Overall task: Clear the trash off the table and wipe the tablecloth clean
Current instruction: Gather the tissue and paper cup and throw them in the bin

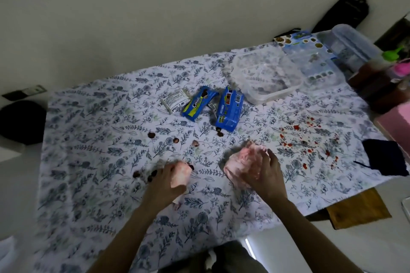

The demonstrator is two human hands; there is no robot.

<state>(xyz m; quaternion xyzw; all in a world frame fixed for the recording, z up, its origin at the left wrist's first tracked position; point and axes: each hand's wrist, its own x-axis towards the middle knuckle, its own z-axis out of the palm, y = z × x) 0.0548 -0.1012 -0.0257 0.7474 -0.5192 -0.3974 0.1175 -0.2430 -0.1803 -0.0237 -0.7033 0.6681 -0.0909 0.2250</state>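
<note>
Gripping noted: left hand (164,184) curled round small tissue wad (180,175); right hand (265,176) clasps larger tissue wad (241,160). Red spots (310,139) on tablecloth (88,139), right of both.

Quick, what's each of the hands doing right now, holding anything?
Left hand: grips a small pinkish crumpled wad.
Right hand: holds a larger pinkish crumpled wad.

1 head view looks steeply down, close over the tablecloth (93,162), facing the wall (133,17)
</note>
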